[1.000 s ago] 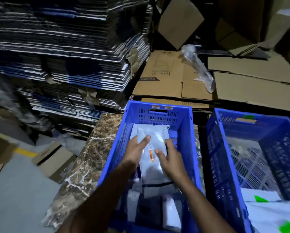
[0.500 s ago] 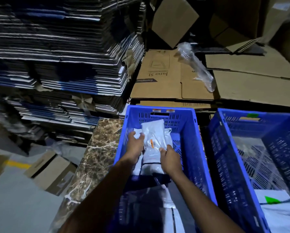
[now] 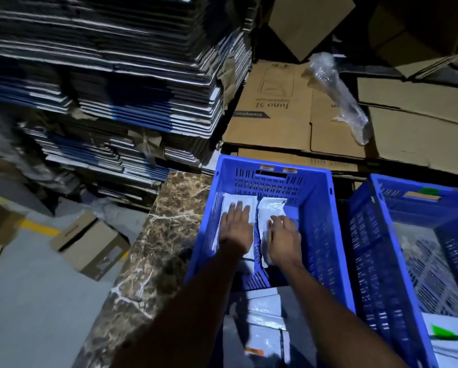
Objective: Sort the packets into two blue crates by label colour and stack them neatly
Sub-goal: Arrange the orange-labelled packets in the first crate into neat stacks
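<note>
Two blue crates stand side by side on a marble-patterned top. In the left crate (image 3: 318, 208) two white packets lie next to each other at the far end. My left hand (image 3: 235, 227) rests flat, fingers straight, on the left packet (image 3: 238, 200). My right hand (image 3: 282, 237) presses down on the right packet (image 3: 269, 208), whose orange label just shows at my fingertips. More white packets (image 3: 265, 322), one with an orange label, lie at the crate's near end. The right crate (image 3: 365, 248) holds packets with green labels (image 3: 442, 330) at its near right.
The marble top (image 3: 166, 235) runs left of the crates and drops to a grey floor with small cardboard boxes (image 3: 89, 243). Tall stacks of flattened cartons (image 3: 116, 88) rise at the back left. Flat brown cardboard (image 3: 275, 110) and a crumpled plastic wrap (image 3: 339, 96) lie behind the crates.
Both hands held one orange-labelled packet above the left crate. It now lies at the far end beside another packet, and the hands have spread apart, flat on the two packets.
</note>
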A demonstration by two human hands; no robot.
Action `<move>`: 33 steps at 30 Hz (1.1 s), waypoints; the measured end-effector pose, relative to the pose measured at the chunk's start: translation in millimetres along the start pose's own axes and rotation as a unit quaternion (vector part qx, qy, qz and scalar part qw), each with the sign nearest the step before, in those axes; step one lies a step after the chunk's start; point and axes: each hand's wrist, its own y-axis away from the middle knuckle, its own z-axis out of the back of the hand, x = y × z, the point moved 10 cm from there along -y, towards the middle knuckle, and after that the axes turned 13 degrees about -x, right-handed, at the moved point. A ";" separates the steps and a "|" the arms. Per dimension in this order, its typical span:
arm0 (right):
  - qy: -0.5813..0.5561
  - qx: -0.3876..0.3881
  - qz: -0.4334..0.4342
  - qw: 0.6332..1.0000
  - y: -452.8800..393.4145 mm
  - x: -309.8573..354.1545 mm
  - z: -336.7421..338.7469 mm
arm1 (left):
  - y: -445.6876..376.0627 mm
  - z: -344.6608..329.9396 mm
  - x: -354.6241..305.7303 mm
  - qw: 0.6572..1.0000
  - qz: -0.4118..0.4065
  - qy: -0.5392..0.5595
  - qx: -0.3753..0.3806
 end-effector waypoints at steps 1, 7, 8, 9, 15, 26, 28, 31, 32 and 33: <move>0.022 0.056 0.029 0.998 4.7 -1.0 -14.4 | 0.3 -9.8 3.2 1.000 -0.014 -0.015 0.015; 0.037 0.161 0.068 0.984 27.5 -2.6 -49.5 | 0.3 -32.7 18.8 0.999 -0.044 -0.026 -0.008; 0.034 0.158 0.068 0.985 26.5 -2.8 -51.5 | -0.3 -31.5 17.5 0.998 -0.048 -0.027 -0.008; 0.037 0.157 0.067 0.985 26.3 -4.2 -53.9 | -1.9 -33.2 17.1 0.998 -0.051 -0.033 -0.008; 0.049 0.152 0.065 0.985 28.0 -5.7 -61.3 | -7.6 -48.3 18.0 0.998 -0.042 -0.043 -0.012; -0.004 0.119 -0.004 0.993 5.3 -12.6 -63.4 | -42.2 -33.2 15.4 0.997 -0.052 -0.034 -0.044; -0.008 0.121 0.007 0.993 6.5 -10.8 -58.6 | -39.9 -32.3 17.6 0.996 -0.052 -0.033 -0.060; -0.033 0.115 0.002 0.993 16.7 -9.1 -57.4 | -33.5 -40.5 26.2 0.997 -0.033 -0.012 -0.067; -0.040 0.107 -0.008 0.993 19.8 -10.1 -58.2 | -32.6 -44.4 27.5 0.997 -0.032 -0.010 -0.062; -0.039 0.101 -0.018 0.994 21.4 -11.4 -61.0 | -33.5 -44.9 28.7 0.997 -0.028 -0.008 -0.068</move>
